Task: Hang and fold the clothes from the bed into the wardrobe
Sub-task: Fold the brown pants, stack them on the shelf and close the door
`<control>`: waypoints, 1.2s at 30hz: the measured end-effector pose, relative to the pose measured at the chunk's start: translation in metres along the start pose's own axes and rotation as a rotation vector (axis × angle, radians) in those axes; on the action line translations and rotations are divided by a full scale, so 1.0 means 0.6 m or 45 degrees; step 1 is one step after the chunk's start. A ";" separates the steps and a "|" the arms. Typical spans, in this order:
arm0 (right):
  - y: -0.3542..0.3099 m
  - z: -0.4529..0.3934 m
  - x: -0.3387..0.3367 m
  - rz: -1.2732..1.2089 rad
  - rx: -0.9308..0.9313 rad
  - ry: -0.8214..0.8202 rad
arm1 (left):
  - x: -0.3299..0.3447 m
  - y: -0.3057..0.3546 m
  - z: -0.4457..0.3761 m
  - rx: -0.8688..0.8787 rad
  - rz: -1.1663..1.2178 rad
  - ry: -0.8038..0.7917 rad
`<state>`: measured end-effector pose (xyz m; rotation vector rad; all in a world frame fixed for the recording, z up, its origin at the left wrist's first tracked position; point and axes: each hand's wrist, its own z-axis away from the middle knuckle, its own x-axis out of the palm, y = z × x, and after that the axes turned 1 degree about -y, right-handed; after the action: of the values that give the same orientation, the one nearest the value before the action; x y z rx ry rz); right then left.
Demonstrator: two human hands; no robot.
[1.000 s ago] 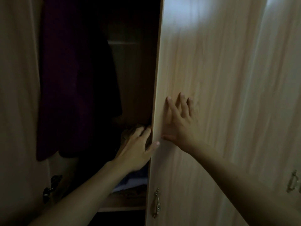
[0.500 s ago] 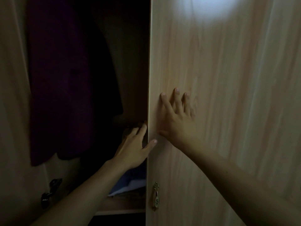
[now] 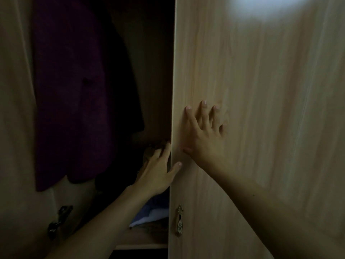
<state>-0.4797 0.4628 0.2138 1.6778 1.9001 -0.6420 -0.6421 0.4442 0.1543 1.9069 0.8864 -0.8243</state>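
I judge the step as working the wardrobe door (image 3: 252,109); my left hand (image 3: 155,174) hooks its edge, thumb on the face; my right hand (image 3: 203,139) presses flat, fingers spread; next, swing it. Counted: one purple garment (image 3: 72,94) hanging; one pale folded cloth (image 3: 149,215) on the shelf (image 3: 141,240); one handle (image 3: 179,220).

Dim bedroom in a home: light wood-grain wardrobe door (image 3: 261,109), dark maroon garment (image 3: 72,94) hanging left of it, folded clothes (image 3: 149,214) below.

Dim room — pale glare patch (image 3: 265,6) high on light wood-grain.
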 end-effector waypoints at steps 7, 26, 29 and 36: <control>0.003 -0.010 0.012 -0.011 -0.015 -0.011 | 0.006 -0.016 -0.011 0.052 0.055 0.000; -0.001 0.046 -0.045 -0.443 0.011 -0.139 | -0.046 0.045 0.087 -0.008 -0.295 0.104; -0.030 0.074 -0.032 -0.746 -0.113 -0.143 | -0.083 0.033 0.142 -0.059 -0.318 0.246; -0.181 0.152 -0.023 -1.051 -0.385 -0.298 | -0.194 -0.022 0.300 -0.333 -0.387 0.424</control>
<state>-0.5795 0.3799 0.1556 0.5597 2.3318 -0.7510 -0.7506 0.2596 0.1676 1.7257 1.4410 -0.5338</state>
